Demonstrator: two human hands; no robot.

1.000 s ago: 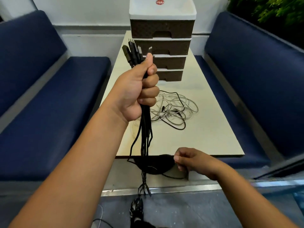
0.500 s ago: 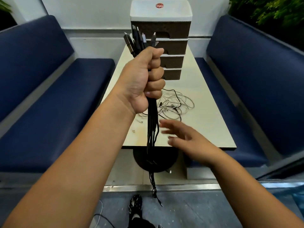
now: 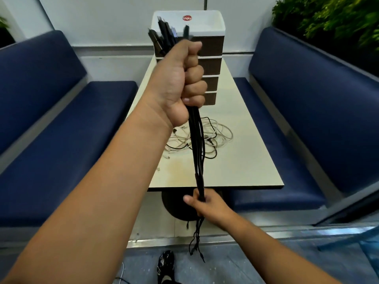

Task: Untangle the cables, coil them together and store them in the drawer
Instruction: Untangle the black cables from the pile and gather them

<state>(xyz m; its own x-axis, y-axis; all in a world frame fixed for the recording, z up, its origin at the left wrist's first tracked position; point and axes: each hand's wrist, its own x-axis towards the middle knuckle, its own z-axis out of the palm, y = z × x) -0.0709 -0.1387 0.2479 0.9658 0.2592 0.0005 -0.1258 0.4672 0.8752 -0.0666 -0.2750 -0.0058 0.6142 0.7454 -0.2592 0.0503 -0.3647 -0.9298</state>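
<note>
My left hand (image 3: 180,85) is raised in a fist around a bundle of black cables (image 3: 198,152), with their plugs sticking up above the fist. The bundle hangs straight down past the table's near edge. My right hand (image 3: 207,206) grips the same bundle low down, below the table edge, and the loose ends dangle under it. A tangle of white cables (image 3: 219,134) mixed with some black ones lies on the cream table (image 3: 246,167). A brown drawer unit (image 3: 211,64) with a white top stands at the table's far end, all drawers shut.
Blue bench seats flank the table on the left (image 3: 61,130) and right (image 3: 317,119). Green plants (image 3: 338,19) fill the top right corner. A dark round table base (image 3: 174,206) sits under the near edge. A shoe (image 3: 166,265) shows on the floor below.
My left hand has lifted the bundle higher. My right hand, which hovered open beside the cables half a second ago, has dropped down and now grips the bundle below the table edge.
</note>
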